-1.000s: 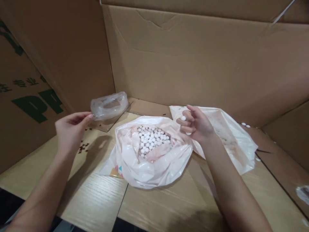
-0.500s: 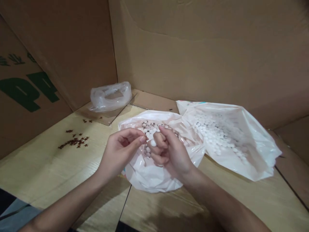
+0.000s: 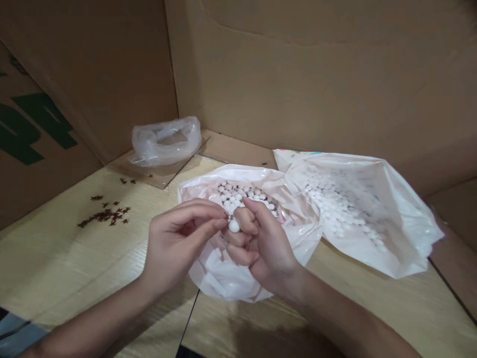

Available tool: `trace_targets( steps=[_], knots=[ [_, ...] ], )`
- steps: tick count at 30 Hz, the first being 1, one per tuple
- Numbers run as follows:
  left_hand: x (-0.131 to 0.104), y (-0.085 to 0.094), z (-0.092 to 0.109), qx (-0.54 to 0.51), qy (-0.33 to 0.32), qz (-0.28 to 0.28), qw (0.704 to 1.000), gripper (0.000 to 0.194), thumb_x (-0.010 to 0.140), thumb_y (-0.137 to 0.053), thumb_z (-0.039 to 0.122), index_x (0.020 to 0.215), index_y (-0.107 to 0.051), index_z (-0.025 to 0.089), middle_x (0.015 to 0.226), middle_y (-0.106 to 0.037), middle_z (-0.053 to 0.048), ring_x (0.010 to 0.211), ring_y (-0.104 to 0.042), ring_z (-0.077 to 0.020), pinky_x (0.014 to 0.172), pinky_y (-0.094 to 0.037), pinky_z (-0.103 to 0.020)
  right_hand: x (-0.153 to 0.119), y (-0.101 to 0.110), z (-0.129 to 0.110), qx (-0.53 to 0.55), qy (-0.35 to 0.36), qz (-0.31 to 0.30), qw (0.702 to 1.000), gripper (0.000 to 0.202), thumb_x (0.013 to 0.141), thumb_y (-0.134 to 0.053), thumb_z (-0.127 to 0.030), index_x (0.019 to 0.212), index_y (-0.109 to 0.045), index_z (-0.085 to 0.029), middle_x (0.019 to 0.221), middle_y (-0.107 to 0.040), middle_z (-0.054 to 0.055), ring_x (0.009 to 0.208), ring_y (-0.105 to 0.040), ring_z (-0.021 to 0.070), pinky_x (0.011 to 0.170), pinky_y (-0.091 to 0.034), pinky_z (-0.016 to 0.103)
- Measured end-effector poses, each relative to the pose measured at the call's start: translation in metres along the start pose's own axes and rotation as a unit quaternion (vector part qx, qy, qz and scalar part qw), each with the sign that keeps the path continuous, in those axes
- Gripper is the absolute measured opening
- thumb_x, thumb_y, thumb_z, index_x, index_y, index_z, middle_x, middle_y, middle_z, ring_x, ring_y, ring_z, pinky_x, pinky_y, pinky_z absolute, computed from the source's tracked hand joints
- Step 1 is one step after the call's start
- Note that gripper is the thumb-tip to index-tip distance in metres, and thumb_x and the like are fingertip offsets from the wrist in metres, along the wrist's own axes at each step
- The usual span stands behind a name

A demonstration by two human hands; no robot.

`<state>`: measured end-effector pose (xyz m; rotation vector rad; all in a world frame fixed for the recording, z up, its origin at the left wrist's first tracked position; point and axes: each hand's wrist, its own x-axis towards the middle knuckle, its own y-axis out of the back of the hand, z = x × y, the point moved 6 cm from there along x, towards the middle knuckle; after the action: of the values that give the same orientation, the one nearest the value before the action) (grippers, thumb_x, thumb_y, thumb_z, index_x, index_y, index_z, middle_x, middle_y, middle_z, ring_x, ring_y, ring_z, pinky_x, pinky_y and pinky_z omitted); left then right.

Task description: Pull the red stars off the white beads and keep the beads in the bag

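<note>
My right hand [image 3: 261, 238] is curled closed, with a small white ball [image 3: 234, 226] held at its bent index and middle fingers. From the left, my left hand [image 3: 182, 233] meets it in a thumb-and-finger pinch. A tiny reddish-brown piece [image 3: 226, 217] shows at those fingertips, right against the ball; its full shape is hidden. Both hands are above an open white plastic bag [image 3: 231, 283] that contains many white balls [image 3: 233, 199] with dark bits among them. Off to the left, a loose pile of small reddish-brown star-shaped pieces [image 3: 106, 215] lies on the table [image 3: 55, 263].
A second white plastic bag [image 3: 400, 253] with more white balls lies to the right, touching the first. At the back left, a crumpled clear plastic bag [image 3: 143, 146] rests on a flat sheet [image 3: 160, 179]. Cardboard walls [image 3: 298, 74] stand behind and left.
My left hand's pinched fingertips have come closer to the ball in my right hand and now touch it or nearly so. The camera view has shifted slightly.
</note>
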<state>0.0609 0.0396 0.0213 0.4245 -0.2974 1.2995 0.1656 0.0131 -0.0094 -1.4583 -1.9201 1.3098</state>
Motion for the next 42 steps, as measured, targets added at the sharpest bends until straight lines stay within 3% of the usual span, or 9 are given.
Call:
trace_targets(
  steps=[6, 13, 24, 30, 42],
  knots=[
    [-0.0033, -0.0014, 0.0056, 0.024, -0.053, -0.023, 0.998, 0.012, 0.081, -0.067, 0.009, 0.082, -0.070, 0.021, 0.084, -0.070, 0.005, 0.081, -0.065, -0.0035, 0.073, -0.052, -0.010, -0.0009, -0.0026, -0.0008, 0.000, 0.003, -0.018, 1.000, 0.049, 0.088, -0.048, -0.038, 0.052, -0.020, -0.018, 0.047, -0.013, -0.008, 0.039, -0.010, 0.0032, 0.034, -0.010, 0.013],
    [-0.0022, -0.0043, 0.0083, 0.029, -0.066, -0.035, 0.997, 0.011, 0.081, -0.067, 0.009, 0.081, -0.069, 0.020, 0.085, -0.069, 0.005, 0.082, -0.064, -0.0034, 0.075, -0.052, -0.010, -0.0005, -0.0035, -0.0017, -0.017, -0.008, 0.015, 1.000, 0.048, 0.093, -0.034, -0.035, 0.052, -0.017, -0.018, 0.046, -0.009, -0.008, 0.037, -0.007, 0.0035, 0.033, -0.008, 0.014],
    [-0.0029, -0.0045, 0.0065, 0.021, -0.065, -0.043, 0.997, 0.013, 0.079, -0.069, 0.008, 0.080, -0.072, 0.021, 0.084, -0.069, 0.004, 0.081, -0.065, -0.0038, 0.075, -0.053, -0.010, -0.0026, -0.0052, -0.0010, -0.023, 0.012, 0.027, 0.999, 0.047, 0.093, -0.035, -0.032, 0.051, -0.018, -0.019, 0.047, -0.007, -0.008, 0.038, -0.006, 0.0038, 0.033, -0.008, 0.013],
    [-0.0046, -0.0040, 0.0085, 0.048, -0.096, -0.039, 0.994, 0.017, 0.078, -0.068, 0.005, 0.081, -0.072, 0.022, 0.085, -0.069, 0.005, 0.081, -0.065, -0.0040, 0.073, -0.053, -0.011, -0.0036, -0.0062, -0.0042, -0.023, 0.021, 0.056, 0.998, 0.047, 0.093, -0.032, -0.030, 0.050, -0.017, -0.019, 0.048, -0.005, -0.008, 0.038, -0.005, 0.0040, 0.033, -0.006, 0.013],
    [-0.0056, -0.0064, 0.0069, 0.064, -0.112, -0.046, 0.991, 0.022, 0.078, -0.066, 0.002, 0.084, -0.072, 0.023, 0.087, -0.068, 0.006, 0.080, -0.064, -0.0039, 0.072, -0.053, -0.013, -0.0023, -0.0073, -0.0045, -0.031, 0.027, 0.022, 0.999, 0.045, 0.092, -0.035, -0.028, 0.052, -0.017, -0.019, 0.048, -0.006, -0.008, 0.039, -0.006, 0.0040, 0.033, -0.007, 0.013]
  ],
)
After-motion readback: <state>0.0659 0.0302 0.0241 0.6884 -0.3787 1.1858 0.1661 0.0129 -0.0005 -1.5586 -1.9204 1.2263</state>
